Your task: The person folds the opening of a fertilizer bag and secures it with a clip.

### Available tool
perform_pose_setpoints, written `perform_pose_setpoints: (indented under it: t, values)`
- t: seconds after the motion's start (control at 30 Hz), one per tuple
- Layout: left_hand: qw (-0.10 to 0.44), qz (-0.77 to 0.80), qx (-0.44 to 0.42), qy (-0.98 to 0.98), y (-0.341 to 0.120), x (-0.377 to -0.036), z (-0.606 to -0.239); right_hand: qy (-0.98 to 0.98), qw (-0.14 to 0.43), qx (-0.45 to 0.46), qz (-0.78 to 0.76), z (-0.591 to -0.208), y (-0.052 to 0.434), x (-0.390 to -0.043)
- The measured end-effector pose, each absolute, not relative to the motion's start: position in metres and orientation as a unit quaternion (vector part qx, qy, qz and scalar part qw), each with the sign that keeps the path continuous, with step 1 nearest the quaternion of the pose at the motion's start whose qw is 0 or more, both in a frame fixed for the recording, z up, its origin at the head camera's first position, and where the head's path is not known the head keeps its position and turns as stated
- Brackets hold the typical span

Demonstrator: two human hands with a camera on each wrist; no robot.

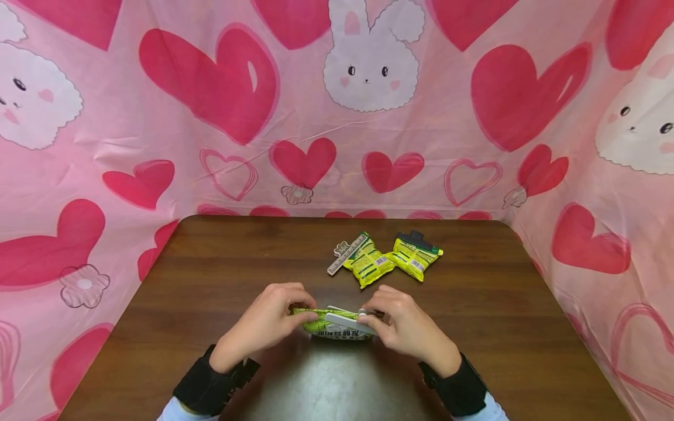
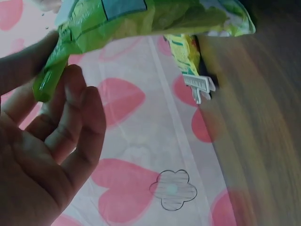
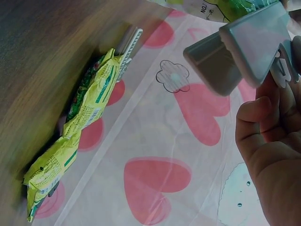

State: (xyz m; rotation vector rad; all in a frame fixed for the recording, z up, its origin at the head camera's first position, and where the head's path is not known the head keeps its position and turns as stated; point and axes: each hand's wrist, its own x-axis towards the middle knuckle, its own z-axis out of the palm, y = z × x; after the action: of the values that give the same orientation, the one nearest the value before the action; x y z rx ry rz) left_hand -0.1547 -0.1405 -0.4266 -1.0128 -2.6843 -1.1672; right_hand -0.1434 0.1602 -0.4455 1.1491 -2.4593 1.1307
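A green snack bag with dark printed characters stands near the front middle of the table, its top edge upward. My left hand pinches the folded top corner of the bag between thumb and fingers. In my right hand is a white bag clip, squeezed by its handles. The clip has its two long plates spread apart, in the right wrist view. In the head view they lie along the bag's top, one on the near side and one behind.
Farther back lie two yellow-green packets: one with a ruler-patterned clip, the other with a black clip. The brown wooden table meets a pink heart-and-rabbit cloth at the back and sides.
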Motion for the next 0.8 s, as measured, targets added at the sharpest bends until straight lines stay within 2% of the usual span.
perform_pose_setpoints:
  t: [0.8]
  values:
    - [0.036, -0.437, -0.332, -0.835, -0.1306, -0.1521, -0.4289, -0.816, 0.131, 0.404, 0.392, -0.4468, 0.1540, -0.1445]
